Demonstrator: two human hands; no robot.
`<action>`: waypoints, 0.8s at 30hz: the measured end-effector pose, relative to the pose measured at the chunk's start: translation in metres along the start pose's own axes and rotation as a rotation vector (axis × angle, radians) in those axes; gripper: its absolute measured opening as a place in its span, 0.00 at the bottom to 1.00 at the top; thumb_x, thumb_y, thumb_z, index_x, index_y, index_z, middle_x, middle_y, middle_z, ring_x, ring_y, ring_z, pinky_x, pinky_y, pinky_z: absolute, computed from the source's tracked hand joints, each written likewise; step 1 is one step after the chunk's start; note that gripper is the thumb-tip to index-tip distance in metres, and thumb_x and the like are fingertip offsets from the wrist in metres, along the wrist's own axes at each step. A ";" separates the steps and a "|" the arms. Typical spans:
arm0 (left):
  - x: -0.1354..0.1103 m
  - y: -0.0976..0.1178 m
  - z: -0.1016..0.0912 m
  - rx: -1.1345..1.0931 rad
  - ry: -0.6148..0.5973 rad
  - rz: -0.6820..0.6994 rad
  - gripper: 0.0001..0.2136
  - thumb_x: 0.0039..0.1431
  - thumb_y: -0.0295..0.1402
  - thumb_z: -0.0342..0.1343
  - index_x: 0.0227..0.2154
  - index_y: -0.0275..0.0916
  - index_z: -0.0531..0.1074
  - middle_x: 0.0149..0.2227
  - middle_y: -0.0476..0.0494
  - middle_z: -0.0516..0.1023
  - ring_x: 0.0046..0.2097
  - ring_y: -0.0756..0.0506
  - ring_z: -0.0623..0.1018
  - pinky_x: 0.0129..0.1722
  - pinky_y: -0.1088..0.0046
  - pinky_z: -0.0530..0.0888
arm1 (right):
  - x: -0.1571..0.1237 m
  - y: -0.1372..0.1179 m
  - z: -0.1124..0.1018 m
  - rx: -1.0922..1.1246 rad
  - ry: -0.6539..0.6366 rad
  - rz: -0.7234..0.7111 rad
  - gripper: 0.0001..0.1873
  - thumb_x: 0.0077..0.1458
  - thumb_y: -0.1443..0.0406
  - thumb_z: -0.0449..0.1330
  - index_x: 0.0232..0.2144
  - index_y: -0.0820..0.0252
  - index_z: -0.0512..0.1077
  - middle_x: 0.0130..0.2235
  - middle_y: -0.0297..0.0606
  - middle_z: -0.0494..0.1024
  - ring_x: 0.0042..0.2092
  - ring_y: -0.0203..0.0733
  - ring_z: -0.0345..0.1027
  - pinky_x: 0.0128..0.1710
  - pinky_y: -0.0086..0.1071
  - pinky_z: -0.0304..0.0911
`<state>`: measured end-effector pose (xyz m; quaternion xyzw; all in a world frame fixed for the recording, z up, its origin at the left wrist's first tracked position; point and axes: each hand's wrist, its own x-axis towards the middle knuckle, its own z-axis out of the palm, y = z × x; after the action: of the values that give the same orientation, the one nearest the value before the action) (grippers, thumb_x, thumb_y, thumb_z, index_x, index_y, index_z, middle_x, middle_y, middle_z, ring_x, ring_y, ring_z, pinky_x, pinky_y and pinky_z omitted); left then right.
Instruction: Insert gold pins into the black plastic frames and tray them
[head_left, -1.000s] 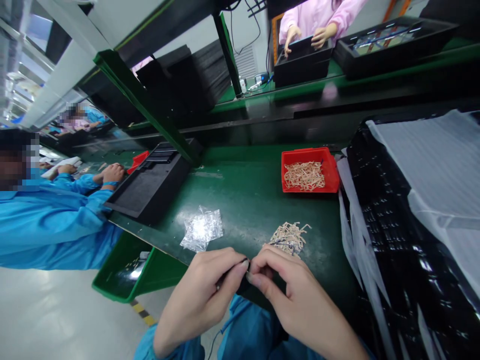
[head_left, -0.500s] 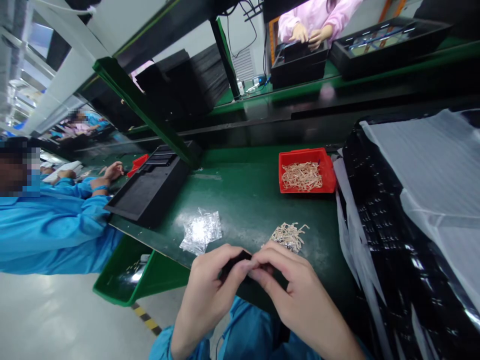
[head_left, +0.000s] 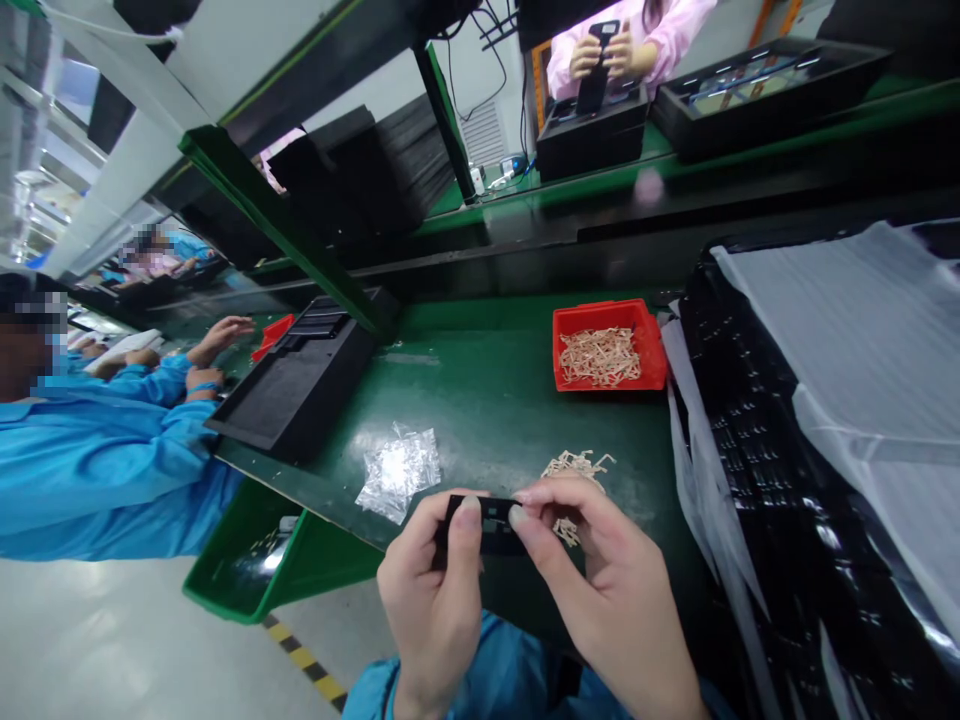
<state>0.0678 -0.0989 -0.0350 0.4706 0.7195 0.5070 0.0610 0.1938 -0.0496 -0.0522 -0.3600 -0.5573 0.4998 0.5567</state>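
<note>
My left hand (head_left: 435,590) and my right hand (head_left: 600,590) are both closed on a small flat black plastic part (head_left: 489,522), held just above the near edge of the green bench (head_left: 487,410). Thumbs press on its upper face. Right behind my right fingers lies a small heap of tan strip pieces (head_left: 574,472). A crumpled clear plastic bag (head_left: 397,468) lies to the left of my hands.
A red bin (head_left: 607,345) with more tan strips stands further back. A black tray (head_left: 296,375) sits at the left, stacked black trays under white sheeting (head_left: 825,400) fill the right. A person in blue works at the left; a person in pink (head_left: 622,50) handles a black item across the bench.
My hands have lifted and turned the black part so its flat face shows. The person in pink has raised a black item from the tray.
</note>
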 end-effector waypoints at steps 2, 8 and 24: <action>-0.003 0.000 0.004 -0.026 0.046 -0.028 0.10 0.70 0.38 0.62 0.34 0.41 0.83 0.29 0.50 0.86 0.24 0.51 0.79 0.22 0.82 0.76 | 0.000 0.001 0.001 -0.020 0.022 -0.033 0.08 0.65 0.67 0.64 0.43 0.47 0.77 0.36 0.26 0.81 0.37 0.31 0.77 0.41 0.21 0.74; -0.007 -0.003 0.013 -0.080 0.164 -0.001 0.09 0.70 0.38 0.62 0.36 0.43 0.85 0.29 0.51 0.85 0.23 0.52 0.79 0.22 0.82 0.76 | -0.004 0.008 0.003 -0.126 0.039 -0.093 0.16 0.64 0.69 0.64 0.51 0.45 0.74 0.41 0.28 0.82 0.43 0.34 0.79 0.45 0.24 0.75; -0.010 -0.008 0.037 -0.094 0.250 0.166 0.07 0.69 0.28 0.62 0.39 0.44 0.85 0.35 0.52 0.87 0.33 0.50 0.84 0.35 0.79 0.80 | -0.006 0.011 0.011 0.010 0.162 -0.059 0.14 0.66 0.70 0.62 0.48 0.45 0.75 0.38 0.26 0.81 0.42 0.30 0.79 0.46 0.19 0.75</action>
<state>0.0898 -0.0819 -0.0631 0.4582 0.6557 0.5981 -0.0492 0.1822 -0.0544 -0.0632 -0.3799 -0.5186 0.4550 0.6162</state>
